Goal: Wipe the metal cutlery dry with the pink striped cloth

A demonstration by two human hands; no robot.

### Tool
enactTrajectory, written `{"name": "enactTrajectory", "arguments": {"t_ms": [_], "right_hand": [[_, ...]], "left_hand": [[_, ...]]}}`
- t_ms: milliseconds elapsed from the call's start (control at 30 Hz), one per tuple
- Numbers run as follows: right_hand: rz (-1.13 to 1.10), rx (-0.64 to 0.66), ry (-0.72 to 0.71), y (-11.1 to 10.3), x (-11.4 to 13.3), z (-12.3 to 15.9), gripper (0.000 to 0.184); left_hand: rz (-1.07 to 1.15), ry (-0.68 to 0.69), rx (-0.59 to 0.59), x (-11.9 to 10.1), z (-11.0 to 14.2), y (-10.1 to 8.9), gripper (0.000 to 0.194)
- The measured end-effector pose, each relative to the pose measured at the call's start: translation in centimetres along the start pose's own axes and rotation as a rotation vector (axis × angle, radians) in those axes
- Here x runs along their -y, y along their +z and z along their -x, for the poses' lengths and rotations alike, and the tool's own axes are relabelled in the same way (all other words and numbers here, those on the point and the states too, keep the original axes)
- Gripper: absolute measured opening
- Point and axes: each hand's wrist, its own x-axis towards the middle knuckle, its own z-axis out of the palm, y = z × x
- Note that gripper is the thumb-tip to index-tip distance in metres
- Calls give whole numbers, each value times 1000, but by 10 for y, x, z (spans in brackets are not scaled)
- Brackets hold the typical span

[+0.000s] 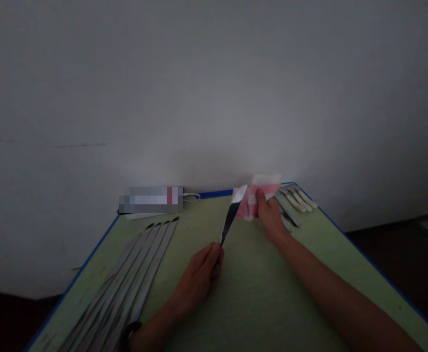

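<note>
In my left hand (201,271) is a shiny metal table knife (230,218), gripped by its lower end and slanting up to the right, with its broad blade away from me. My right hand (269,215) pinches a pink-and-white cloth (265,188), which hangs beside and behind the blade's tip. Whether the cloth touches the blade I cannot tell. Close behind my right hand lie several metal cutlery pieces (298,198), partly hidden by it. To the left of my left hand, several long grey knife-like pieces (144,264) with dark tips lie side by side.
The green table (258,303) has a blue edge and stands against a grey wall (214,88). At the back left is a blurred-out box-like object (150,200), with a white cable (192,197) beside it. A dark band (129,332) circles my left wrist.
</note>
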Motion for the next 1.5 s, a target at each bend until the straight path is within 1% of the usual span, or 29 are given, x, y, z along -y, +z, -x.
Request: {"name": "enactTrajectory", "arguments": {"t_ms": [67,133,167,200,233,300,333,367,400,467,500,533,633,733,800,867,933,1000,1067,1133,1233,1300,1400,1433,1467,1500], "right_hand": [[59,116,10,-2,-3,-1,48],[127,299,-20,1,-5,1,41],[149,361,-47,2,-5,3,36],[178,396,-82,3,-4,5,30],[209,394,-122,3,-1,7,24],[264,334,-197,1,6,11,14],[277,340,-226,-1,10,14,13],[264,391,-242,-3,14,19,13],[219,483,-233,-4,17,24,15],[66,719,-171,-6,21,36,22],[2,780,-128,-7,21,43,26],[-40,793,-99,-7,20,48,29],[-94,721,-50,-11,11,53,34],[-38,651,-45,-21,2,39,33],[64,633,-53,-29,-2,23,29],[206,643,-70,-34,-4,7,26],[393,634,-89,-35,-3,-6,23],[599,623,-87,-33,-1,-14,18],[750,625,-76,-28,2,-17,18],[823,644,-64,-23,5,-19,22],[893,667,-54,-17,8,-23,24],[948,630,-72,-15,10,-25,22],[1034,514,-150,-18,8,-14,28],[1069,466,-212,-21,6,-6,31],[1094,448,-268,-26,5,3,33],[1098,450,-353,-32,2,14,33]], "left_hand": [[11,25,-18,1,0,-1,40],[-52,84,-58,0,-1,-2,42],[-104,121,-87,-1,-1,-2,42],[-164,158,-121,-3,-1,-3,43],[-224,192,-160,-6,-1,-4,43],[-328,251,-246,-10,-1,-5,42],[-374,275,-280,-12,-1,-5,42],[-417,291,-300,-13,-1,-5,41],[-456,299,-304,-14,0,-4,40],[-522,315,-266,-15,-1,1,38],[-547,329,-236,-15,-2,5,37],[-568,349,-204,-15,-3,9,35],[-625,443,-108,-14,-7,20,36],[-789,528,-81,-13,-15,25,37],[-950,571,-123,-13,-22,24,34],[-1098,645,-214,-13,-32,21,29],[-1206,745,-322,-13,-44,17,26],[-1275,806,-359,-13,-56,13,26],[-1315,812,-334,-13,-65,10,28],[-1336,798,-318,-12,-69,7,28],[-1381,774,-328,-14,-66,4,26],[-1411,772,-318,-17,-61,2,27],[-1424,787,-309,-21,-56,1,27],[-1422,793,-315,-21,-56,1,28],[-1417,803,-314,-21,-56,1,28],[-1408,822,-303,-21,-58,0,29]]}}
